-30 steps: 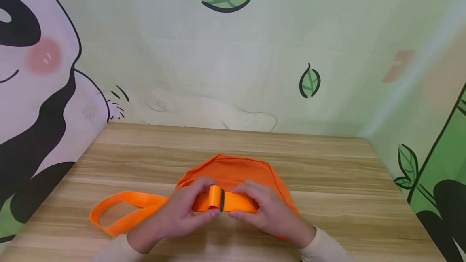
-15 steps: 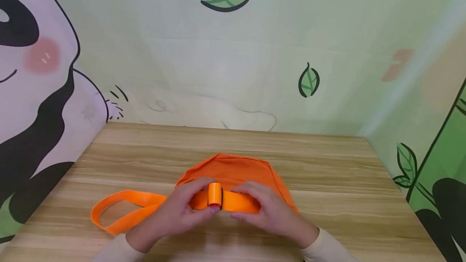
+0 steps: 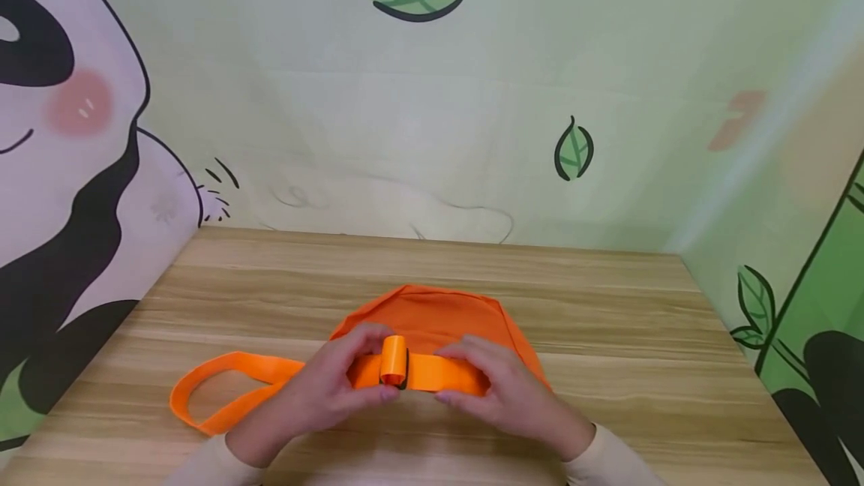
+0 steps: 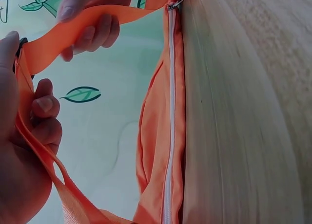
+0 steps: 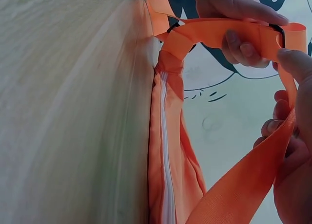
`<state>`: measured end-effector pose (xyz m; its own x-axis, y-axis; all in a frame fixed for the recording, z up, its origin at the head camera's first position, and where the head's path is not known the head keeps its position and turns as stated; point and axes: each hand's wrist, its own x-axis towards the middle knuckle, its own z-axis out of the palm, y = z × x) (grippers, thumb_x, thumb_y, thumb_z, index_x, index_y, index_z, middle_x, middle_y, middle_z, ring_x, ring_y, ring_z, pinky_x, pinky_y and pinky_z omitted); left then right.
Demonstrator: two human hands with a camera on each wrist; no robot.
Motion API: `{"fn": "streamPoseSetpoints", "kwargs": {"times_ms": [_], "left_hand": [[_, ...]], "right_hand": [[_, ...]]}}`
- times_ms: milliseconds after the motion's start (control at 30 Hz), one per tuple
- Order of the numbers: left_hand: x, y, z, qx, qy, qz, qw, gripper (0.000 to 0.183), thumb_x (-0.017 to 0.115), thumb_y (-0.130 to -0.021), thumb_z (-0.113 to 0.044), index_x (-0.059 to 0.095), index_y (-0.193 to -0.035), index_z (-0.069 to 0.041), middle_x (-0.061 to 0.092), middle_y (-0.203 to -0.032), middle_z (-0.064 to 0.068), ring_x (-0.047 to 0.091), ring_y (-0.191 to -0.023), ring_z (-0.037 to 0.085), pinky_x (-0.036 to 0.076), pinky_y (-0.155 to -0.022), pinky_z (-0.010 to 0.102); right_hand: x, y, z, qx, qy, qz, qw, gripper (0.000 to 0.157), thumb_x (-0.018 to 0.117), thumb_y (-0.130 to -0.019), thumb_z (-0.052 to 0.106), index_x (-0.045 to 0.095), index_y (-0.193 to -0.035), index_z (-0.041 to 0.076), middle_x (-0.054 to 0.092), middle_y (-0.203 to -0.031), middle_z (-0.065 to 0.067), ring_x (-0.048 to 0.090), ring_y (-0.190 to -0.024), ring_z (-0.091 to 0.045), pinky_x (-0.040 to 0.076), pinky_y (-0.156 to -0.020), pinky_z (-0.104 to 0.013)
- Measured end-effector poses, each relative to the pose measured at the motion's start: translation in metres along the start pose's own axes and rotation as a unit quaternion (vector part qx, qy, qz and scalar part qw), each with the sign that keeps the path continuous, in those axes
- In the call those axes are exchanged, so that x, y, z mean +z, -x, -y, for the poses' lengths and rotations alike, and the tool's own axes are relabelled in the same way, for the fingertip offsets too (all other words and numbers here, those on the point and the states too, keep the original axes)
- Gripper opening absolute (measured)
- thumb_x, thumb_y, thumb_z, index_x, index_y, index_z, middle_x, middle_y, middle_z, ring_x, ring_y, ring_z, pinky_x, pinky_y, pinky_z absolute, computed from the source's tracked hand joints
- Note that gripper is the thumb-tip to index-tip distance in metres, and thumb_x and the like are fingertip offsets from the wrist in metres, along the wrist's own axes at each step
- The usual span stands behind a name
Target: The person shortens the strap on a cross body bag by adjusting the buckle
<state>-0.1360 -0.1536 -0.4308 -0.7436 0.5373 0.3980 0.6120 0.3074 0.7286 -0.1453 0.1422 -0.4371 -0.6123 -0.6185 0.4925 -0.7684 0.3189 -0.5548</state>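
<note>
An orange waist bag (image 3: 439, 310) with a white zipper (image 4: 170, 97) stands on the table behind both hands. Its orange webbing strap (image 3: 435, 372) runs up across the front, between the two hands. My left hand (image 3: 327, 381) pinches the strap at a black slide buckle (image 3: 406, 379), thumb below and fingers above. Out of the buckle rises a short bulging fold of strap (image 3: 394, 357). To the right, my right hand (image 3: 506, 381) pinches the flat strap between thumb and fingers. In the right wrist view both hands hold the strap (image 5: 243, 185) off the table.
A loose loop of the strap (image 3: 185, 388) lies on the wooden table (image 3: 607, 321) left of the left forearm. Behind the table rises a pale green wall (image 3: 304, 96) printed with leaves, and a panda print (image 3: 61, 193) covers the left side.
The fold of strap at the buckle has grown taller and shifted slightly left with my left hand. My right hand has moved a little to the right along with its strap.
</note>
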Motion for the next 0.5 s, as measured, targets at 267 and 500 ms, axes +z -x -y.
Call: {"fn": "streamPoseSetpoints", "kwargs": {"times_ms": [267, 500], "left_hand": [[0.0049, -0.0031, 0.0013, 0.015, -0.033, -0.002, 0.9993, 0.057, 0.095, -0.082, -0.018, 0.06, -0.127, -0.011, 0.074, -0.105, -0.001, 0.061, -0.09, 0.003, 0.058, -0.079, 0.025], [0.007, -0.0048, -0.0005, 0.026, -0.05, 0.001, 0.9984, 0.06, 0.097, -0.079, -0.023, 0.059, -0.126, -0.013, 0.071, -0.103, -0.004, 0.061, -0.087, 0.003, 0.058, -0.076, 0.025]], "right_hand": [[0.0027, -0.0043, 0.0054, -0.008, -0.01, 0.001, 1.0, 0.037, 0.084, -0.097, 0.029, 0.07, -0.129, 0.019, 0.066, -0.103, 0.007, 0.055, -0.087, -0.003, 0.051, -0.074, -0.019], [0.0067, -0.0082, 0.0085, -0.007, -0.028, 0.005, 1.0, 0.039, 0.086, -0.094, 0.024, 0.071, -0.128, 0.015, 0.065, -0.101, 0.005, 0.055, -0.086, -0.003, 0.053, -0.074, -0.019]]}}
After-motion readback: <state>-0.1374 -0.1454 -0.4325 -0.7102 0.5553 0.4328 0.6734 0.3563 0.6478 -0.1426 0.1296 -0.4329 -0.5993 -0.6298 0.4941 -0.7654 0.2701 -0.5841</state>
